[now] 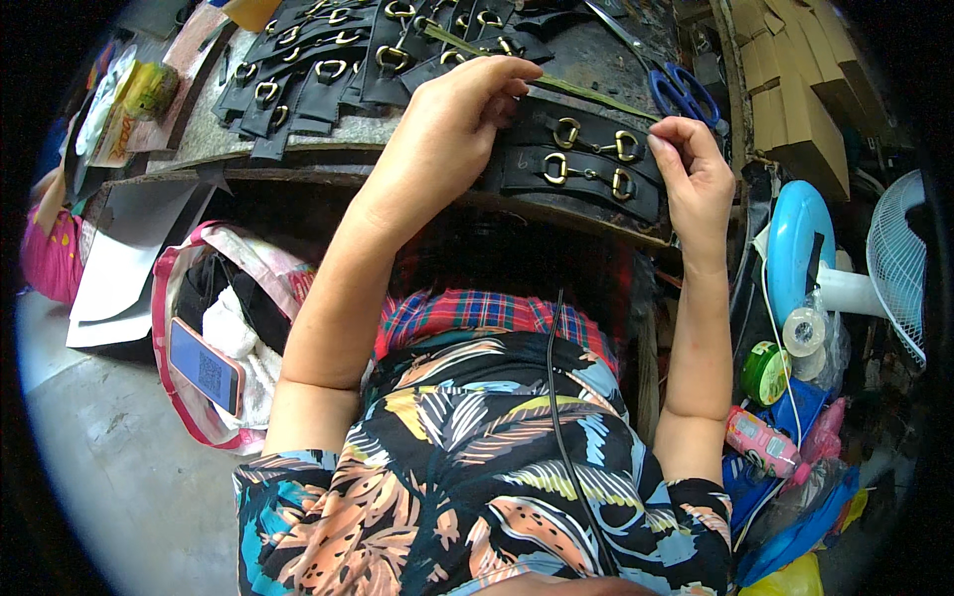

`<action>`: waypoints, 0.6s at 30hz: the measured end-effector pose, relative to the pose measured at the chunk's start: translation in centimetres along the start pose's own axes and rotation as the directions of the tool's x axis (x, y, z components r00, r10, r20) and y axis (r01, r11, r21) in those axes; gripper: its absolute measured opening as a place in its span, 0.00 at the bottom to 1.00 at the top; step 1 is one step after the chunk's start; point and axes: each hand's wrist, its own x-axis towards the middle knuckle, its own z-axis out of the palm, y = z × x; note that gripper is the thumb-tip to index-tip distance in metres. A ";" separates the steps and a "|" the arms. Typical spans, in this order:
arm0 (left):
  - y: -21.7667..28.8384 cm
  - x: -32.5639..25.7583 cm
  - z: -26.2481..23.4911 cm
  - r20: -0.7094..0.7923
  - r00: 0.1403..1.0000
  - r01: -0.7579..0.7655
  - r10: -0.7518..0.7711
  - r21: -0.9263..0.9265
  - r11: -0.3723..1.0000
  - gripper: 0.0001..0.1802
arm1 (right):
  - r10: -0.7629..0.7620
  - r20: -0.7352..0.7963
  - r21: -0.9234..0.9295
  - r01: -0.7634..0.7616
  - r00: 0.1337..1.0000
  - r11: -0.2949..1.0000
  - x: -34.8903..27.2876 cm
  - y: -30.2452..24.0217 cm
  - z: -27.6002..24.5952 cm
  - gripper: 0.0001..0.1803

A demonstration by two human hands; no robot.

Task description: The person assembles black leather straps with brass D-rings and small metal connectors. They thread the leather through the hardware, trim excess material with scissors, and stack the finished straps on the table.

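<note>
A thin, flat yellow-green strip (pixel 586 91) stretches across the workbench between my two hands. My left hand (pixel 467 109) is closed on it, with the far end sticking out past the fingers to the upper left. The fingertips of my right hand (pixel 693 164) pinch its other end. Just under the strip lie two black leather-like pieces with brass-coloured bit-shaped buckles, the nearer piece (pixel 527 171) along the bench's front edge. More black straps with similar buckles (pixel 331 72) are spread in overlapping rows beyond my left hand.
Blue-handled scissors (pixel 684 91) lie beyond my right hand. Cardboard pieces (pixel 795 99) stack at the far right, above a blue and white fan (pixel 800 243). A phone (pixel 206 366) rests on a cloth-filled bag at the left. A black cable (pixel 556 397) hangs down my front.
</note>
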 end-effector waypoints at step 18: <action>2.0 -1.3 0.0 -0.051 0.976 -0.197 0.214 0.227 0.954 0.13 | -0.024 0.176 -0.144 0.049 0.984 0.988 -0.6 -4.4 -0.9 0.05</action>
